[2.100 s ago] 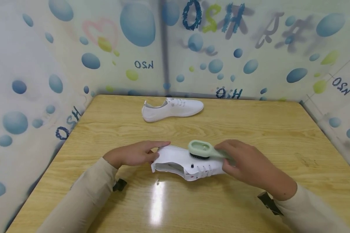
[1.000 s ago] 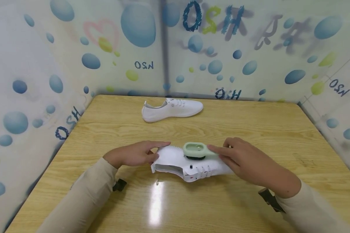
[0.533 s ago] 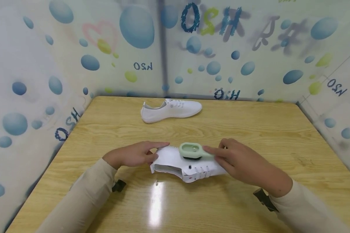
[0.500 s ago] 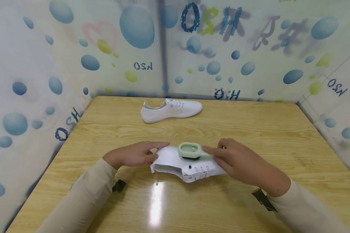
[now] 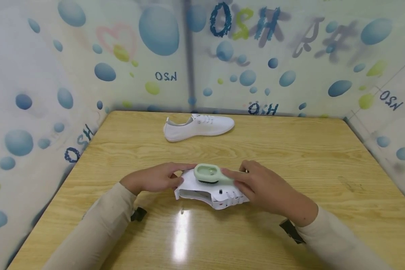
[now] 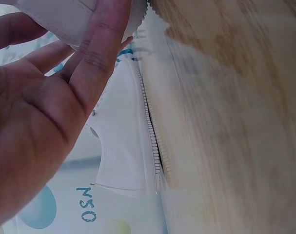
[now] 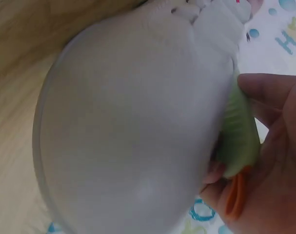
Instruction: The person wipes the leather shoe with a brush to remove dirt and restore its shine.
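Note:
A white lace-up shoe [image 5: 189, 184] lies tipped on its side, its opening facing me. My left hand [image 5: 155, 178] holds it at the heel, thumb on the near side and index finger along the sole edge. My right hand [image 5: 263, 189] grips the handle of a pale green scrub brush [image 5: 219, 177], index finger stretched along the top. The dark bristles touch the shoe's upper side near the heel. In the right wrist view the shoe's rounded toe [image 7: 123, 122] hides the brush head; the green handle [image 7: 239, 134] and an orange loop [image 7: 235, 196] show against the palm.
A second white shoe [image 5: 206, 128] stands upright near the back edge of the wooden table [image 5: 290, 146]; the left wrist view shows it too, behind the hand. Walls with printed bubbles [image 5: 158, 32] enclose the table at the back and sides.
My right hand has slid the brush left along the shoe's side, from near the laces towards the heel. The left hand and both shoes have stayed in place.

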Demonstrator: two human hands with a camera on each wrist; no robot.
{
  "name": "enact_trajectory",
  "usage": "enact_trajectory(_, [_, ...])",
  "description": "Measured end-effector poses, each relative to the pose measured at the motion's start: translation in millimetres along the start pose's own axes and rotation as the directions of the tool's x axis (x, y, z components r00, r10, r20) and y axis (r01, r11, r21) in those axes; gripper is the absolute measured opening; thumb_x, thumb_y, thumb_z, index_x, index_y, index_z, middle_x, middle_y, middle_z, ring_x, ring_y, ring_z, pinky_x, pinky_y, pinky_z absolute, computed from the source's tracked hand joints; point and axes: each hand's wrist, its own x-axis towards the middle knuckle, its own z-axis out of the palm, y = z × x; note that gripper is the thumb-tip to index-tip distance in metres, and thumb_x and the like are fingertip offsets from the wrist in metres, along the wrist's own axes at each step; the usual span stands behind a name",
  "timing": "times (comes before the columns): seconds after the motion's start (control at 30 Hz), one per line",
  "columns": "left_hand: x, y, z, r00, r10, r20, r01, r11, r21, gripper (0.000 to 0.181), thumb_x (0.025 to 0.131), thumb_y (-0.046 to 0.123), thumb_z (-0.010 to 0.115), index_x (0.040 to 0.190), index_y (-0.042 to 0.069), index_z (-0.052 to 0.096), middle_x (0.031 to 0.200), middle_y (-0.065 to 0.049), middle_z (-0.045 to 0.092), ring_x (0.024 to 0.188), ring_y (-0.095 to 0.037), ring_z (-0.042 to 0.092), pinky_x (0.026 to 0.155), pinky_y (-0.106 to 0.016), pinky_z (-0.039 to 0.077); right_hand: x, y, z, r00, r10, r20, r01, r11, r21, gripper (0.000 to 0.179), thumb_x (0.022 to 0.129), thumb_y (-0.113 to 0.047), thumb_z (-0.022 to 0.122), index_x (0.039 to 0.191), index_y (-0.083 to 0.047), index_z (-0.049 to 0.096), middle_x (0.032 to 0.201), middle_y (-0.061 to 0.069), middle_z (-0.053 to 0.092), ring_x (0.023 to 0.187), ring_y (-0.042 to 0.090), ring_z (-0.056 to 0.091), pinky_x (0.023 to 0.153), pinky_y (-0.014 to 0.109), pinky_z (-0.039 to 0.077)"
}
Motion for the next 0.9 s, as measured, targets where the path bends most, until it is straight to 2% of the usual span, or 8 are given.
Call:
enact_trajectory(0.23, [-1.9, -1.0, 1.7, 1.0, 0.001, -0.005, -0.001, 1.0, 0.004, 0.054, 0.105, 0.014, 0.047, 0.157, 0.012, 0.031, 0.141, -0.011, 0.053, 0.09, -0.013, 0.061, 0.081, -0.032, 0.049, -20.2, 11.8, -19.4, 0.997, 0.068, 0.035, -0.067, 0.997, -0.035, 0.046, 0.102, -0.018, 0.058, 0.144, -0.033, 0.052, 0.101, -0.001, 0.058, 0.081, 0.009, 0.046, 0.069, 0.029, 0.042])
enact_trajectory(0.33, [-1.5, -0.3, 1.6, 1.0, -0.004, -0.005, 0.004, 1.0, 0.003, 0.054, 0.105, 0.015, 0.047, 0.157, 0.014, 0.031, 0.116, -0.008, 0.061, 0.079, -0.013, 0.058, 0.075, -0.03, 0.048, -29.0, 15.0, -25.9, 0.993, 0.116, 0.03, -0.114, 0.992, -0.05, 0.046, 0.101, -0.017, 0.059, 0.143, -0.033, 0.054, 0.101, -0.001, 0.058, 0.081, 0.009, 0.046, 0.069, 0.029, 0.041])
enact_trajectory(0.4, [-1.2, -0.2, 1.1, 1.0, -0.008, -0.007, 0.008, 1.0, 0.005, 0.054, 0.105, 0.015, 0.047, 0.157, 0.015, 0.031, 0.095, -0.005, 0.057, 0.068, -0.013, 0.05, 0.068, -0.029, 0.046, -31.1, 15.5, -26.2, 0.993, 0.119, 0.023, -0.118, 0.992, -0.051, 0.047, 0.1, -0.017, 0.06, 0.144, -0.033, 0.053, 0.101, 0.0, 0.058, 0.081, 0.01, 0.046, 0.068, 0.029, 0.041])
enact_trajectory(0.47, [-1.1, -0.8, 0.7, 1.0, -0.006, -0.009, 0.006, 1.0, 0.011, 0.054, 0.105, 0.015, 0.047, 0.157, 0.014, 0.032, 0.09, -0.002, 0.053, 0.066, -0.013, 0.047, 0.065, -0.028, 0.044, -29.9, 13.8, -22.8, 0.995, 0.102, 0.016, -0.101, 0.994, -0.05, 0.048, 0.1, -0.017, 0.06, 0.144, -0.032, 0.052, 0.102, 0.001, 0.058, 0.082, 0.01, 0.047, 0.069, 0.029, 0.043])
enact_trajectory(0.6, [-2.0, -1.8, 0.3, 1.0, 0.003, -0.011, -0.003, 1.0, 0.018, 0.054, 0.105, 0.013, 0.047, 0.157, 0.013, 0.032, 0.095, -0.005, 0.054, 0.064, -0.012, 0.045, 0.066, -0.028, 0.044, -19.6, 7.1, -11.7, 0.999, 0.049, 0.006, -0.049, 0.998, -0.038, 0.049, 0.1, -0.016, 0.061, 0.145, -0.032, 0.051, 0.103, 0.002, 0.058, 0.083, 0.01, 0.047, 0.071, 0.029, 0.044])
enact_trajectory(0.73, [-2.8, -1.8, 0.3, 1.0, 0.007, -0.013, -0.007, 1.0, 0.021, 0.054, 0.104, 0.013, 0.047, 0.156, 0.012, 0.032, 0.116, -0.012, 0.059, 0.071, -0.011, 0.051, 0.07, -0.029, 0.047, -8.1, 0.8, -3.0, 1.0, 0.031, -0.008, -0.031, 0.999, -0.027, 0.049, 0.099, -0.016, 0.062, 0.145, -0.032, 0.052, 0.101, 0.002, 0.057, 0.082, 0.011, 0.046, 0.072, 0.029, 0.044])
enact_trajectory(0.83, [-1.8, -0.8, -0.1, 1.0, 0.007, -0.015, -0.007, 1.0, 0.016, 0.054, 0.104, 0.013, 0.047, 0.156, 0.013, 0.033, 0.136, -0.012, 0.055, 0.085, -0.012, 0.058, 0.077, -0.03, 0.05, -3.5, -2.0, 3.4, 1.0, 0.014, -0.026, -0.015, 1.0, -0.018, 0.049, 0.099, -0.017, 0.063, 0.145, -0.031, 0.053, 0.102, 0.002, 0.057, 0.083, 0.011, 0.047, 0.073, 0.029, 0.046])
enact_trajectory(0.9, [-0.3, 0.1, -0.6, 1.0, -0.001, -0.012, 0.001, 1.0, 0.016, 0.054, 0.105, 0.015, 0.047, 0.156, 0.015, 0.033, 0.127, -0.013, 0.059, 0.081, -0.012, 0.057, 0.075, -0.031, 0.05, -2.2, -3.4, 7.7, 0.999, -0.004, -0.051, 0.002, 1.0, -0.03, 0.05, 0.098, -0.018, 0.065, 0.144, -0.031, 0.053, 0.103, 0.003, 0.058, 0.085, 0.012, 0.049, 0.074, 0.03, 0.047])
